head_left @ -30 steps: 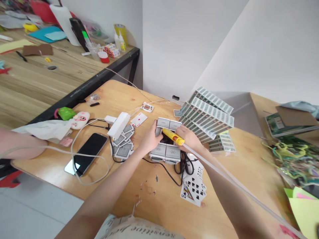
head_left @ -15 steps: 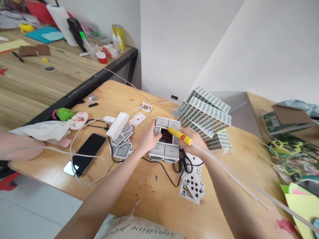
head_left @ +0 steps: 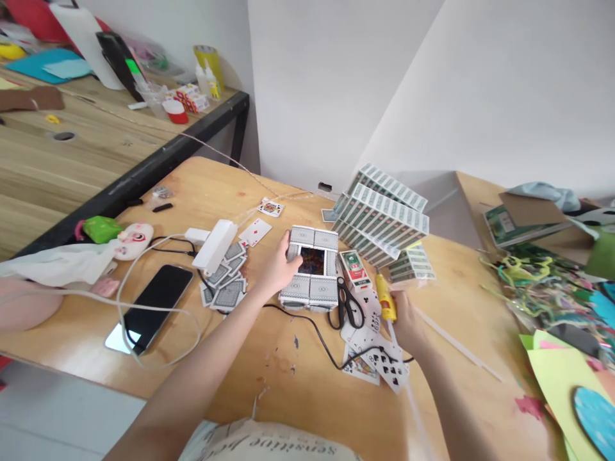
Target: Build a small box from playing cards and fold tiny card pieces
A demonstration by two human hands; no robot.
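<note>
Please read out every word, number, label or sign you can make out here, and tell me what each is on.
"sensitive": the cream cloth garment at the bottom edge; its other print is cut off.
"8", apparently: a white playing card with black spades.
Too small or blurred to read: the stacked green-and-white boxes, the red-and-green card box, any print on the yellow glue gun.

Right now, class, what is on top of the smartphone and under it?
A white cable crosses over the smartphone. It lies on the wooden table; the surface beneath is covered.
</note>
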